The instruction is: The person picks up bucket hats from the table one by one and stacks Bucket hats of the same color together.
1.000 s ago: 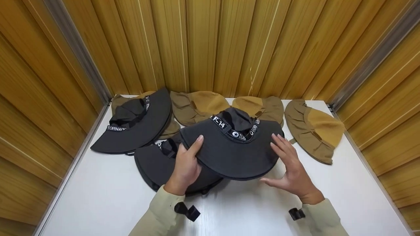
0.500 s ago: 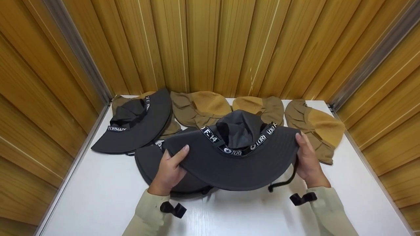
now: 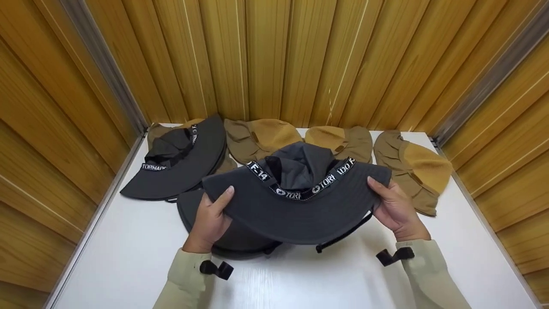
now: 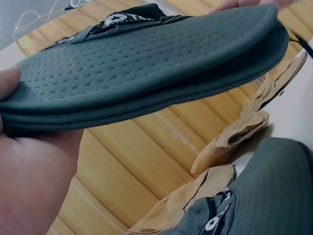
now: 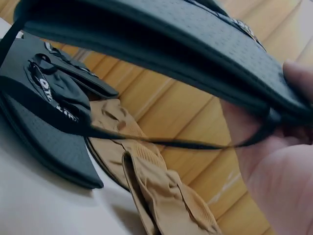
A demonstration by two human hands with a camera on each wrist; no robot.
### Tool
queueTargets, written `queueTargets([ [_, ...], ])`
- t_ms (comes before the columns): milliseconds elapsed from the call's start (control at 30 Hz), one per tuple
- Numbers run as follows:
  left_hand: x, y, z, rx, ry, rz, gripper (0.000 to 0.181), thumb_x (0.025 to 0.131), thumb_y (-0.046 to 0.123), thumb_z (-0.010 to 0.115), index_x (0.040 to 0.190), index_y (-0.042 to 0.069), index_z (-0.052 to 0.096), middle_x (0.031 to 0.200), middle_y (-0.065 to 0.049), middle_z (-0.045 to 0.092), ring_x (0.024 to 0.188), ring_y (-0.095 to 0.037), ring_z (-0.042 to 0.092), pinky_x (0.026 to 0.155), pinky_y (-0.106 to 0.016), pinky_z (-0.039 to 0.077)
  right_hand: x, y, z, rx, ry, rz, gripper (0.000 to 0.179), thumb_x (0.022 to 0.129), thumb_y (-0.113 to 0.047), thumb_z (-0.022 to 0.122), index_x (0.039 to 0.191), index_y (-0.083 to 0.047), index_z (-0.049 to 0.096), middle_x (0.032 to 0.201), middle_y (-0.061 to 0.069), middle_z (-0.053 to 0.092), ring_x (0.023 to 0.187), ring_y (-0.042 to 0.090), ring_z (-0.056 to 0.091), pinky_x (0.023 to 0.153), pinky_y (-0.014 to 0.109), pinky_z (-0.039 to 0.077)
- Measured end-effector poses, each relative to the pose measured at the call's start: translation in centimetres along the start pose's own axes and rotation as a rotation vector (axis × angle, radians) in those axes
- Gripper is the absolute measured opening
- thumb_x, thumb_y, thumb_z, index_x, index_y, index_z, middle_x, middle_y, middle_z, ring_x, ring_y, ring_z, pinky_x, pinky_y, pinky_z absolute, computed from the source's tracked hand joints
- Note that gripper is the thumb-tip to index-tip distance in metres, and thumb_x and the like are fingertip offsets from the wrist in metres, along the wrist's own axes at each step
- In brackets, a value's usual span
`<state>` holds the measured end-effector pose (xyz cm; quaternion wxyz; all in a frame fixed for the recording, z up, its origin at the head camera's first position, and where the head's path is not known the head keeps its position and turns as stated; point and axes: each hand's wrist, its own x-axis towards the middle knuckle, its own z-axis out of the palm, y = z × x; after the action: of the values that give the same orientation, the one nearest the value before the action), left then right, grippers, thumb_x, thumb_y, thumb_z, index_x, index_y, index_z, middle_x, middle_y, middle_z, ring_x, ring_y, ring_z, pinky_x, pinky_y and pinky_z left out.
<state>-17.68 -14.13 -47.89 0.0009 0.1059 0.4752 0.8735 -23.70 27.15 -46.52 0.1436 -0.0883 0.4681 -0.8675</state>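
Note:
A dark grey bucket hat [image 3: 296, 219], folded so its wide brim doubles over, is held up above the table between both hands. My left hand [image 3: 210, 221] pinches the brim's left end, thumb on top and fingers beneath. At the other end my right hand [image 3: 396, 210] grips the brim the same way. White lettering runs along the black inner band, and the crown bunches up behind it. A black chin cord [image 5: 171, 143] hangs under the brim near the right hand. In the left wrist view the brim's two layers [image 4: 161, 78] lie close together, parting toward the far end.
Another dark hat [image 3: 193, 214] lies partly under the held one, and a third dark hat [image 3: 184, 171] sits at the left. Several tan hats [image 3: 422, 167] line the back of the white table [image 3: 463, 257]. Wood-look panels [image 3: 266, 60] enclose the back and sides.
The right hand has gone from open fingers beside the brim to gripping its right end. The held hat has spread wider and shifted left, its chin cord now showing below.

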Motion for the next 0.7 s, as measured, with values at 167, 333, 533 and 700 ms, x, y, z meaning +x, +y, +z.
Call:
queueTargets([
  [167,0.6,0.5,-0.6,0.040,0.094,-0.027,0.036,0.106,0.017,0.056,0.136,0.008,0.038,0.125,-0.005,0.058,0.113,-0.015,0.066,0.099,-0.032,0.056,1.2,0.1,1.6,-0.036,0.127,-0.012,0.022,0.106,-0.001,0.050,0.114,-0.010,0.069,0.111,0.008,0.073,0.102,0.019,0.073,0.088,0.034,0.061],
  [333,1.5,1.5,-1.2,0.084,0.129,-0.021,0.038,0.107,0.017,0.054,0.139,0.005,0.038,0.126,-0.007,0.057,0.116,-0.015,0.065,0.101,-0.032,0.055,2.5,0.2,2.8,-0.044,0.170,-0.028,0.019,0.105,-0.002,0.054,0.110,-0.009,0.071,0.107,0.007,0.074,0.097,0.019,0.074,0.085,0.034,0.061],
  [533,3.2,3.3,-2.7,0.077,0.217,0.013,0.038,0.106,0.015,0.056,0.140,0.004,0.040,0.128,-0.009,0.059,0.120,-0.017,0.065,0.105,-0.032,0.054,4.5,0.4,5.1,-0.095,0.175,-0.051,0.014,0.102,-0.005,0.060,0.113,-0.010,0.068,0.106,0.005,0.074,0.095,0.017,0.073,0.085,0.032,0.060],
  [700,4.1,4.2,-4.5,0.063,0.258,0.060,0.040,0.106,0.015,0.057,0.141,0.005,0.040,0.131,-0.008,0.057,0.121,-0.016,0.064,0.107,-0.032,0.052,6.1,1.2,6.6,-0.135,0.174,-0.060,0.015,0.101,-0.005,0.062,0.109,-0.013,0.072,0.103,0.003,0.074,0.091,0.016,0.073,0.082,0.033,0.060],
])
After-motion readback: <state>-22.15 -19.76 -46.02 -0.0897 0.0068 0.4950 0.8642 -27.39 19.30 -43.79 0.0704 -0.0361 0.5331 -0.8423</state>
